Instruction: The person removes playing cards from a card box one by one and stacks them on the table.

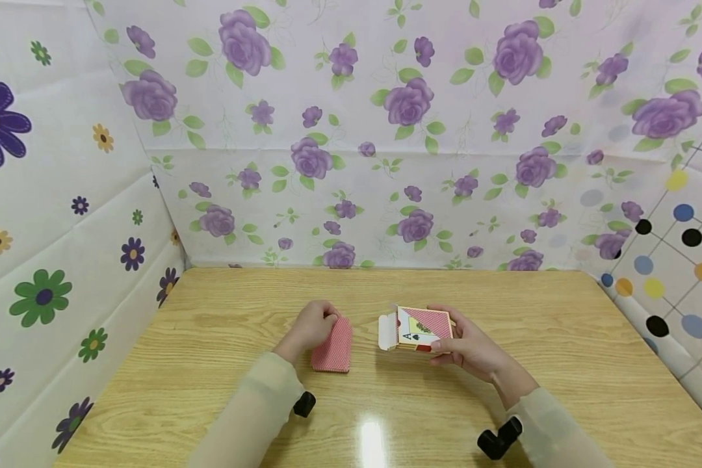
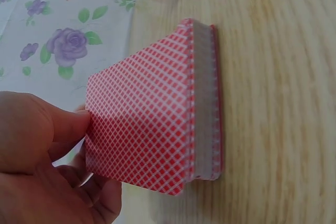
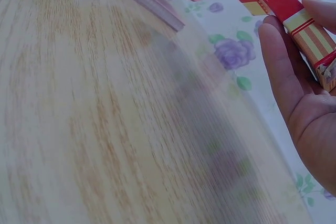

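On the table lies a deck of red-backed playing cards (image 1: 331, 356), with my left hand (image 1: 312, 325) at its far end. In the left wrist view, thumb and fingers pinch the end of the top playing card (image 2: 139, 114), which slants up from the stack (image 2: 205, 103) below; how many cards are lifted I cannot tell. My right hand (image 1: 474, 351) grips a red and white card box (image 1: 427, 325) above the table, thumb on its front. The box's end flap (image 1: 388, 331) hangs open toward the deck. An ace of spades is printed on its face.
The wooden table (image 1: 210, 403) runs back to a wall covering (image 1: 363, 188) with purple flowers. Patterned sheets (image 1: 47, 227) close in the sides. Black straps or mounts (image 1: 500, 439) sit at both wrists.
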Motion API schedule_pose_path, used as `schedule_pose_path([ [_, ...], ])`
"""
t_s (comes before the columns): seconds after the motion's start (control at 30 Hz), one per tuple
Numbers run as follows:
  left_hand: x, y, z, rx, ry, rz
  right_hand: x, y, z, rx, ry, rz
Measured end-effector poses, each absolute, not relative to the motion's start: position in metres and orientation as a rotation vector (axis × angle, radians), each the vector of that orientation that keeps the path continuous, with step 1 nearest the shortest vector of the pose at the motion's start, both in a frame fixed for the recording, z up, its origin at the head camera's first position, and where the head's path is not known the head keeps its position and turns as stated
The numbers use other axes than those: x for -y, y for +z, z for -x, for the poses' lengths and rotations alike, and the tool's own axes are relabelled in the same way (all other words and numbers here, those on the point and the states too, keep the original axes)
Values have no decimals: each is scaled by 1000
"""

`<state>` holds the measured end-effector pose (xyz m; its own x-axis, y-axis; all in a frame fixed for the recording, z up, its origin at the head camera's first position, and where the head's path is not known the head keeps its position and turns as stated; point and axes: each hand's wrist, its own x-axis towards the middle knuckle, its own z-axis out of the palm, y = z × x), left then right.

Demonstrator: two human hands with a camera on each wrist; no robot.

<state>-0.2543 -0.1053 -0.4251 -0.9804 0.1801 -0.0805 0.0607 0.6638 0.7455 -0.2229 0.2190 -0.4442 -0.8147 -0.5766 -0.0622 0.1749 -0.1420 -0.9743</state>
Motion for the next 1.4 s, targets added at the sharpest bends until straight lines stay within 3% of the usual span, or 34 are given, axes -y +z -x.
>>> schedule_pose_path([
  [1.4, 90, -450, 254, -2937, 1007, -103, -218, -442, 222, -1626, -1998, 444],
])
